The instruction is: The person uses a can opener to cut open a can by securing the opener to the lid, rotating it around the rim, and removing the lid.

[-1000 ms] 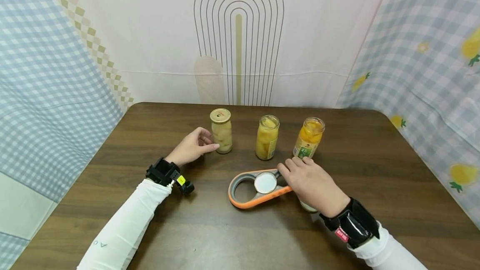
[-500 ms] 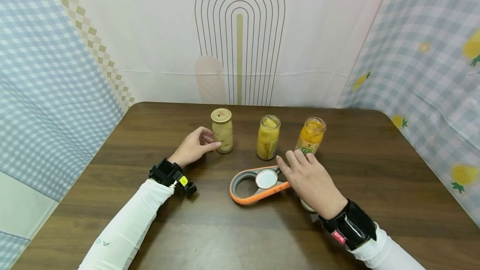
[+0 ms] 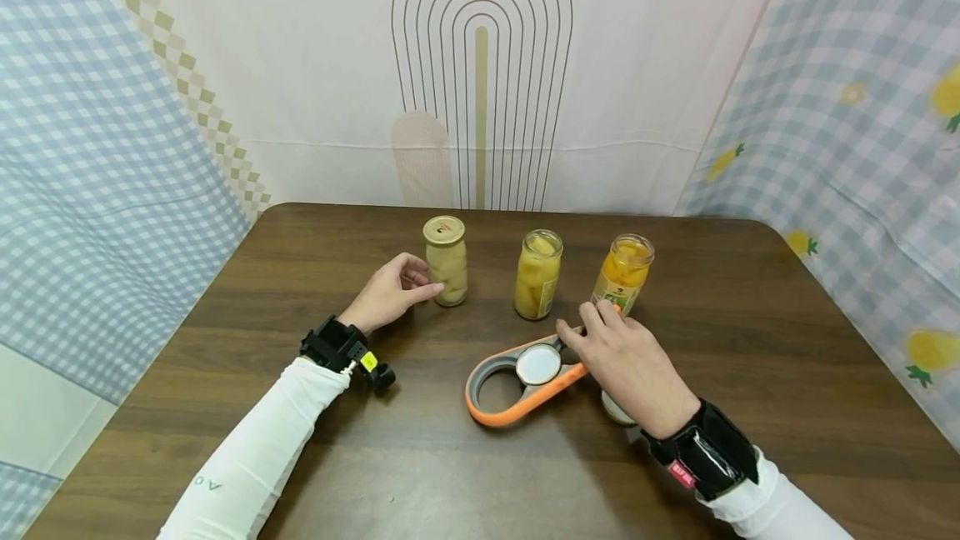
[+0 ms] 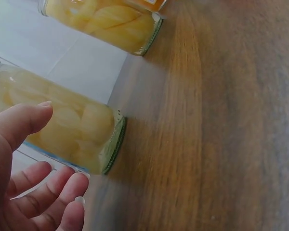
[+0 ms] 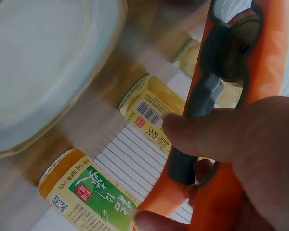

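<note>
My right hand (image 3: 626,369) grips one end of an orange and grey jar opener (image 3: 495,418), holding it above the table with its far loop to the left. A white disc (image 3: 538,364) sits in the opener's middle. My left hand (image 3: 392,294) is beside a lidded jar of pale fruit (image 3: 447,263), its fingers loosely bent. In the left wrist view the thumb is in front of the jar (image 4: 62,120) and the fingers are below it; contact is unclear. A lidless jar of yellow fruit (image 3: 537,277) and a lidless jar of orange fruit (image 3: 626,269) stand to the right.
A pale round thing with a thin golden rim (image 5: 43,62), partly hidden under my right hand in the head view, lies on the brown wooden table (image 3: 420,473). Patterned cloths (image 3: 322,65) hang behind and beside the table.
The jar opener has tilted, its left loop swinging nearer me and its right end rising, as my right hand turns it. The left hand stays by the lidded jar.
</note>
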`<state>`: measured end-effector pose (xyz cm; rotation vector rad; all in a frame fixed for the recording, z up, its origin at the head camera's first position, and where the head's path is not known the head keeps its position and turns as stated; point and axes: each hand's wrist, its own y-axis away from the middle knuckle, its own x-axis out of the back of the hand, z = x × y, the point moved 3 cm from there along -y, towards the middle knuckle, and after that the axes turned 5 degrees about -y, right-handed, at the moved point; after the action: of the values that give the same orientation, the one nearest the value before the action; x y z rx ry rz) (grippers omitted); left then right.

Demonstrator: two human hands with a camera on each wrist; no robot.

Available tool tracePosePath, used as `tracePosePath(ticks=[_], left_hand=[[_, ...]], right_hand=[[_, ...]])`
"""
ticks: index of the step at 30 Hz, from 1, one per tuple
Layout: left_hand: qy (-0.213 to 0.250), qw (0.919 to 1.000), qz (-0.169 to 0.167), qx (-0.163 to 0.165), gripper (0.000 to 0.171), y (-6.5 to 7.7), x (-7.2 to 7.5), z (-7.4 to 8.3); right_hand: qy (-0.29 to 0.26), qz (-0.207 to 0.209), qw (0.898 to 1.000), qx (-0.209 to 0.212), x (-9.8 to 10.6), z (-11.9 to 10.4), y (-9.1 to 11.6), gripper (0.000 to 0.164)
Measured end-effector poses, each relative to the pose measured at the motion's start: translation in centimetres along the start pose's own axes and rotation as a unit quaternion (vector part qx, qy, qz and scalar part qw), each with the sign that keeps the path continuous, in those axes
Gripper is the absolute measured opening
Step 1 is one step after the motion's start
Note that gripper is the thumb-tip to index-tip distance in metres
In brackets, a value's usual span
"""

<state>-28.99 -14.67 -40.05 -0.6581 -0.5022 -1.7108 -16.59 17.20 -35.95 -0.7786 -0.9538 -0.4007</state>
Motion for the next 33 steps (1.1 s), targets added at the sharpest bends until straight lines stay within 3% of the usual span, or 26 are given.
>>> tracePosePath(ticks=[9, 33], left_hand=[[0.003, 0.9999, -0.006, 0.007, 0.048, 0.01, 0.19, 0.04], [-0.008, 0.9999, -0.007, 0.004, 0.047, -0.14, -0.09, -0.14]], right_hand=[[-0.011, -0.037, 0.999, -0.010, -0.35, 0.09, 0.55, 0.045], [-0.059, -0.063, 0.996, 0.001, -0.91, -0.31, 0.85, 0.062]])
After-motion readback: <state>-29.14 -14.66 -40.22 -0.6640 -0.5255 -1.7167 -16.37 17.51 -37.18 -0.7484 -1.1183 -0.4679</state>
